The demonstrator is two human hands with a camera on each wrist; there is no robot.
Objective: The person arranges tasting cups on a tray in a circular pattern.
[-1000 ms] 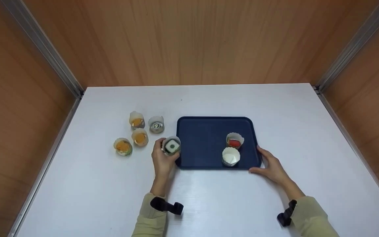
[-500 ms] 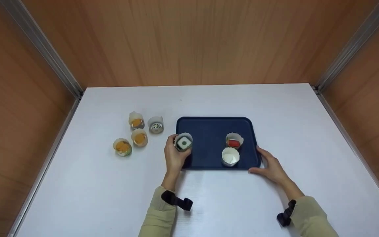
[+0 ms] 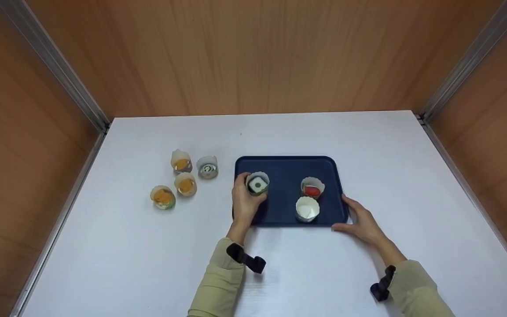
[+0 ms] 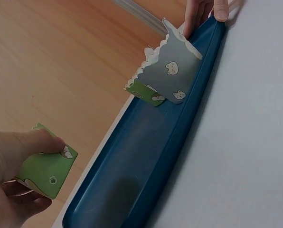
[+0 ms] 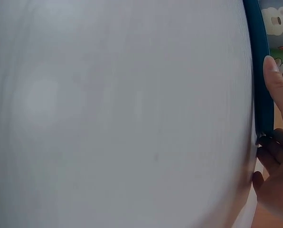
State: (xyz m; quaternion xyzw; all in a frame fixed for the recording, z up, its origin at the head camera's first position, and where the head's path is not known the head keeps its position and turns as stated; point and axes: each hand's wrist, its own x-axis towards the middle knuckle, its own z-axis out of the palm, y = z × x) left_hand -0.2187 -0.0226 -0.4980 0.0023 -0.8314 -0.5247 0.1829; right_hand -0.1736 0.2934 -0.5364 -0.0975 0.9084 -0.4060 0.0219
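Note:
My left hand [image 3: 245,203] holds a green paper baking cup [image 4: 46,173] over the left part of a dark blue tray [image 3: 284,169]. Inside that cup sits a white squarish piece [image 3: 258,184] with a dark green dot. Thumb and fingers lie on opposite sides of the cup. At the tray's near right corner, my right hand [image 3: 363,223] grips the rim, thumb along one edge and fingers round the other. Two more baking cups stand close together on the tray's right half: one with a red piece [image 3: 311,190], and a grey bear-print one [image 4: 172,69] with a white interior.
Left of the tray, several baking cups stand on the white table [image 3: 148,255]. Three carry orange pieces, such as the nearest cup [image 3: 163,197]; another cup [image 3: 207,167] has a black-and-white swirled piece. Wooden panels [image 3: 253,57] rise at the back and sides.
My left hand has carried the green cup rightward and slightly away from me, from the tray's left edge to over its surface. The right hand stays at the tray corner.

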